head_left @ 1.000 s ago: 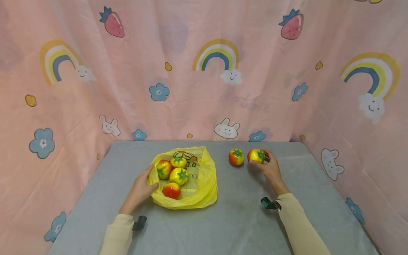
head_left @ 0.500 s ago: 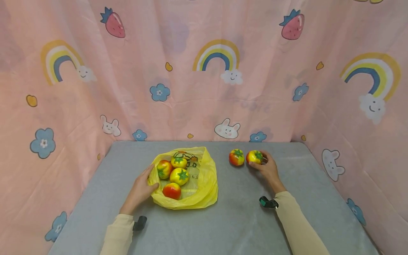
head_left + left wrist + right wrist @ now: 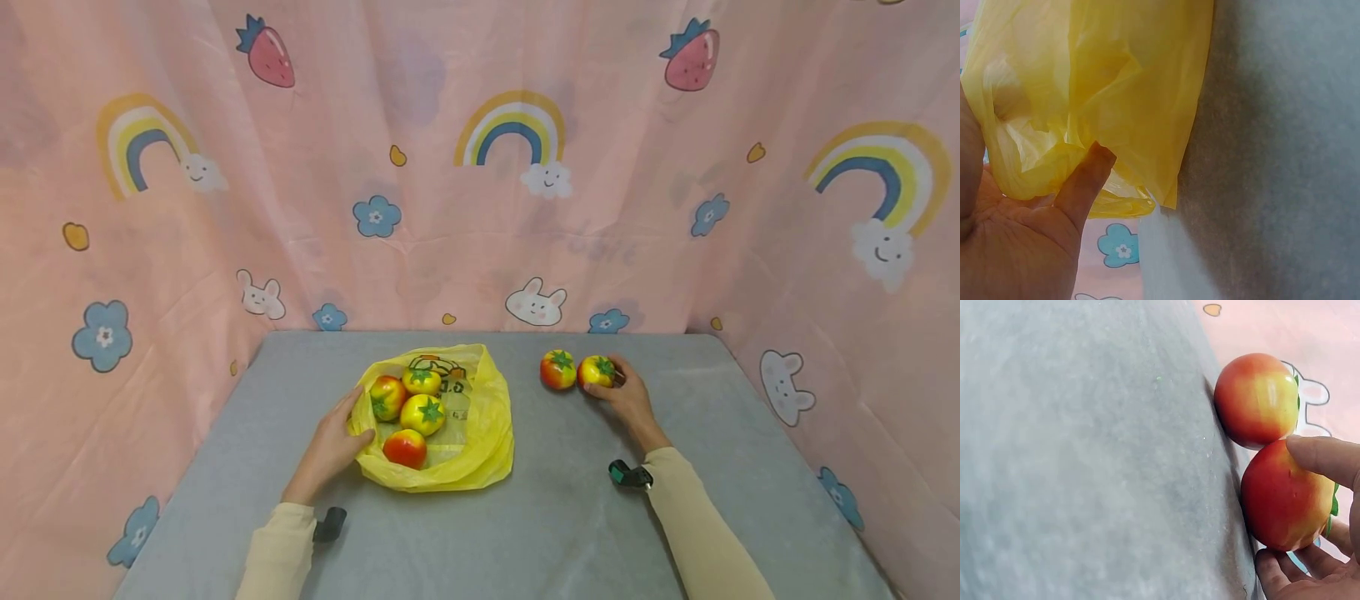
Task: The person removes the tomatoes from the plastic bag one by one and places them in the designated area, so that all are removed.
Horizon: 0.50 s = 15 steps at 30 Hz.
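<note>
A yellow plastic bag (image 3: 491, 421) lies with its mouth spread, several red-and-yellow tomatoes (image 3: 422, 415) with green leafy tops inside. My left hand (image 3: 330, 437) holds the bag's left edge; in the left wrist view its thumb (image 3: 1088, 181) lies against the thin plastic, other fingers partly hidden behind it. To the right, my right hand (image 3: 630, 396) grips a tomato (image 3: 596, 372) between thumb and fingers, low at the tabletop. Directly left of it sits another tomato (image 3: 558, 370). The right wrist view shows the gripped tomato (image 3: 1285, 500) right up against this second tomato (image 3: 1254, 400).
The grey tabletop (image 3: 540, 533) runs back to a pink patterned curtain (image 3: 480, 250), which also hangs at both sides. Black wrist cameras sit on the left wrist (image 3: 330, 525) and right wrist (image 3: 628, 475).
My right hand has slid slightly left with its tomato, closing the gap to the neighbouring tomato. The left hand and the bag have stayed in place.
</note>
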Tool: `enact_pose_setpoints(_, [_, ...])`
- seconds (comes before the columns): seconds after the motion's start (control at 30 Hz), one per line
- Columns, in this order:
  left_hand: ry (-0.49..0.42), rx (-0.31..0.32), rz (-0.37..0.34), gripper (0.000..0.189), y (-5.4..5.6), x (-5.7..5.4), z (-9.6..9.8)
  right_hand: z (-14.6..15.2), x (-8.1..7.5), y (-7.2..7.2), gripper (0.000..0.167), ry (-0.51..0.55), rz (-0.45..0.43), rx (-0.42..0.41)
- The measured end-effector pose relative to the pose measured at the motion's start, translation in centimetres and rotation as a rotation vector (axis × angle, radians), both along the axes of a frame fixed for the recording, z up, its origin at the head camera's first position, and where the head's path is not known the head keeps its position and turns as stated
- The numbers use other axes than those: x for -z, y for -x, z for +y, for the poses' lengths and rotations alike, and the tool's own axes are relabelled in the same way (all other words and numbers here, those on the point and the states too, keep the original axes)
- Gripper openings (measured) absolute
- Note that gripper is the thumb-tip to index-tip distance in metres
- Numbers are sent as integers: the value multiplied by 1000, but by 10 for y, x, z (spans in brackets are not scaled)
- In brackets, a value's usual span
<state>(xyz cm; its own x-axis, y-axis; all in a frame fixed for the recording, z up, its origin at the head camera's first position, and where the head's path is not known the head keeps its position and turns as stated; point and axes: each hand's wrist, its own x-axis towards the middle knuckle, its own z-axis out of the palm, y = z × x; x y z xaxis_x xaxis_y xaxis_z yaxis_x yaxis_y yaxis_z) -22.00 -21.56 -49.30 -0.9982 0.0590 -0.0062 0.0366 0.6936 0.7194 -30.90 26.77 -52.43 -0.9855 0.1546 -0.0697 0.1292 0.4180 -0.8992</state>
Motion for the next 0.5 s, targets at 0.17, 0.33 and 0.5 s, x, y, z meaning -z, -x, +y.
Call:
enact_pose_setpoints(0.17, [1, 4, 3, 78, 0, 0, 0, 1, 0, 0, 89, 4, -4, -10])
enact_pose_setpoints(0.33, [-2, 5, -1, 78, 1, 1, 0, 2, -3, -1, 88, -4, 6, 3])
enact_pose_setpoints(0.5, [-7, 5, -2, 78, 0, 0, 0, 3, -13, -4, 81, -46, 56, 30])
